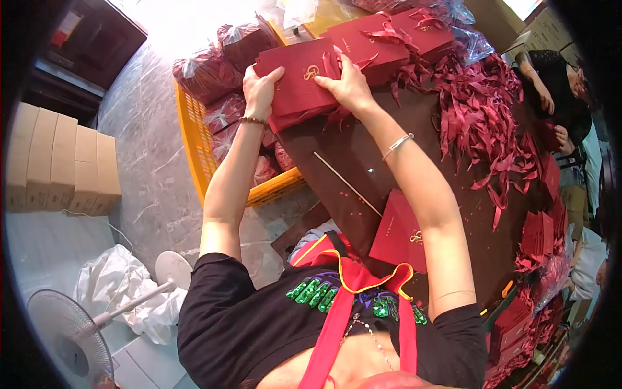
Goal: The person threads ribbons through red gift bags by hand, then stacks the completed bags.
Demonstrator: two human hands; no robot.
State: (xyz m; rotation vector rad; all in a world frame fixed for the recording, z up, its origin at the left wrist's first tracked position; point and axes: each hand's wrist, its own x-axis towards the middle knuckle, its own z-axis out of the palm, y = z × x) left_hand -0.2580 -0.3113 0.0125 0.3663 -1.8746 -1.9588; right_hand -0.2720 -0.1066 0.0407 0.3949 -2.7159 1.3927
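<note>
At the far edge of the brown table, my two hands grip a stack of flat dark red paper gift bags (pixel 295 68) with a gold emblem. My left hand (pixel 260 94) closes on the left side, its thumb on top. On the right side my right hand (pixel 348 85) presses its thumb onto the front by the emblem; its fingers reach behind, near a red ribbon handle. More red bags (pixel 363 44) lie just right of this stack. A single red bag (pixel 396 227) rests under my right forearm, with a thin pale stick (pixel 346 183) beside it.
Left of the table stands a yellow plastic crate (pixel 188 133) with plastic-wrapped red bundles (pixel 201 74). Loose red ribbons (pixel 476 110) heap on the table's right. Another person (pixel 557 84) works beyond them. A fan (pixel 71 337) and cardboard boxes (pixel 61 162) stand at left.
</note>
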